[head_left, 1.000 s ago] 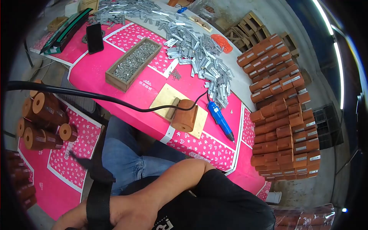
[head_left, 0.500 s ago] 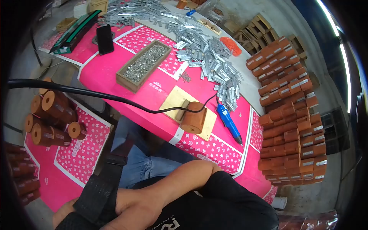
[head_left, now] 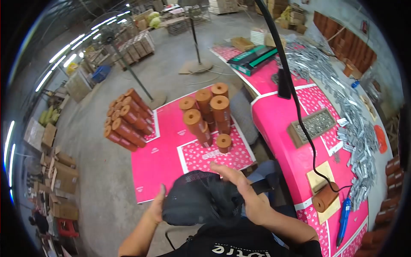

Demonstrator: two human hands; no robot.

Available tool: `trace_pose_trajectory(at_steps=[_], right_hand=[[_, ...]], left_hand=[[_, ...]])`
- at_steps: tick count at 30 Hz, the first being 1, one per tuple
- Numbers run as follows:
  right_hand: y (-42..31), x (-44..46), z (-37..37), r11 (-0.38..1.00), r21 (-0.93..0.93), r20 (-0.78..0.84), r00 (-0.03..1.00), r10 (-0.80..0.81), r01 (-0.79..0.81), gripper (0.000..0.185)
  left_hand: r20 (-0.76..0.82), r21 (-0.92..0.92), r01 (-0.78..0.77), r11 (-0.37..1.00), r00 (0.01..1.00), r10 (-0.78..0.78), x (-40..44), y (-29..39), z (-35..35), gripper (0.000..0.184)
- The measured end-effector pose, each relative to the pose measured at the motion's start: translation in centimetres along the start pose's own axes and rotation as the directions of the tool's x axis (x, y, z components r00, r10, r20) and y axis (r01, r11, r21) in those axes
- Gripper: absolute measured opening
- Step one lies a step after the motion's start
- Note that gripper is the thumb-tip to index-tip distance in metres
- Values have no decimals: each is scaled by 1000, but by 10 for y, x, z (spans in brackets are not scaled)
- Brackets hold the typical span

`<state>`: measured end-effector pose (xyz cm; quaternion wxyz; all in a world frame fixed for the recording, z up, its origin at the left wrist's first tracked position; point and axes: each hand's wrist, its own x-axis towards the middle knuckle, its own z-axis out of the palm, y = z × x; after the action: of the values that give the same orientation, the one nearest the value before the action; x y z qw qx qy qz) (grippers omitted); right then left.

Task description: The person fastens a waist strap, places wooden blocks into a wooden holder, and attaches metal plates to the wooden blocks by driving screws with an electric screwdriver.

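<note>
A black mesh-and-fabric bag (head_left: 195, 199) is between my two hands, low in the middle of the view. My left hand (head_left: 157, 204) is against its left side, thumb up, with its other fingers hidden. On the right side my right hand (head_left: 248, 195) holds the bag near a black strap, its fingers partly extended. Beyond the bag, brown cylinders (head_left: 220, 107) stand on the pink-covered low table (head_left: 165, 162). To the right, a brown cylinder (head_left: 324, 197) lies on a wooden board beside a blue electric screwdriver (head_left: 344, 218).
The pink worktable (head_left: 274, 115) holds a wooden box of screws (head_left: 314, 124), a dark phone (head_left: 283, 84) and piled metal pieces (head_left: 361, 154). A black cable (head_left: 295, 100) hangs across it. More cylinders (head_left: 128, 120) are stacked at the low table's left; cartons (head_left: 65, 175) stand far left.
The view has swung left, so the worktable now appears at the right. Both hands and the black bag have come into fuller view, in front of the low table.
</note>
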<state>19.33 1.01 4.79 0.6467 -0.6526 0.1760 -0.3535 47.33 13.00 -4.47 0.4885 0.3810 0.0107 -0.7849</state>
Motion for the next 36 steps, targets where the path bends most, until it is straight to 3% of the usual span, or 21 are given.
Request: trace_pose_trajectory(at_steps=[1,3,4,7,9,10,14,15,17,19,20,21,22,23,24,27,30,31,34,35,36], right_hand=[[-3,-2,3,993,-105,22,998,-54,56,56],[2,-1,22,996,0,44,995,-93,94,43],[13,-3,31,993,78,78,992,-95,89,39],[21,-8,52,987,57,272,949,-161,151,34],[20,-17,66,992,76,355,927,-120,99,31],[19,-22,71,994,80,391,915,-95,69,30],[21,-39,86,923,64,376,847,-375,380,22],[22,-46,82,953,-4,450,851,-269,303,25],[7,-49,79,949,111,423,850,-315,296,23],[-3,-55,76,957,223,423,866,-266,185,21],[-4,-59,76,959,276,446,874,-191,69,21],[-5,-62,75,945,323,475,872,-118,-48,20],[-8,-62,73,964,263,469,870,-154,29,20],[-12,-59,70,974,201,467,863,-192,107,19],[-14,-56,68,973,134,468,853,-230,189,19],[-14,-56,67,980,90,454,868,-201,180,16],[-10,-51,63,995,62,465,880,-100,80,14],[-7,-50,62,998,56,471,881,-50,26,15],[9,-52,55,932,8,414,847,-333,362,16],[29,-57,53,884,-154,425,837,-344,441,17],[49,-62,51,804,-309,435,827,-355,508,19]], left_hand=[[60,-80,82,993,995,-78,2,-15,-9,78],[55,-18,80,997,995,-79,1,-39,-18,74],[50,35,75,997,996,-77,0,-49,-20,72],[28,271,23,962,999,-32,-9,-73,-25,66],[25,423,-7,906,1000,-4,-17,-84,-30,62],[23,492,-15,870,1000,4,-20,-87,-34,60],[18,747,-14,664,1000,1,-27,-75,-64,55],[19,809,4,587,999,-34,-18,-66,-88,49],[13,911,31,411,995,-103,0,-48,-128,38],[-34,990,28,137,998,47,-6,-27,-90,35],[-41,998,51,-40,972,233,-22,-5,-24,36],[43,990,-78,115,958,284,-34,6,20,37],[111,943,-210,260,931,348,-49,14,57,39],[241,923,-323,208,909,341,-65,22,90,41],[371,887,-437,153,869,328,-77,30,117,44],[666,699,-654,-289,743,-69,-96,43,175,48],[634,619,-725,-301,688,-353,-78,26,205,53],[548,648,-680,-344,729,-410,-75,21,216,58],[555,607,-678,-414,735,-390,-65,7,229,61],[498,680,-615,-399,787,-365,-66,4,241,53],[539,676,-640,-365,768,-347,-61,4,243,49]])
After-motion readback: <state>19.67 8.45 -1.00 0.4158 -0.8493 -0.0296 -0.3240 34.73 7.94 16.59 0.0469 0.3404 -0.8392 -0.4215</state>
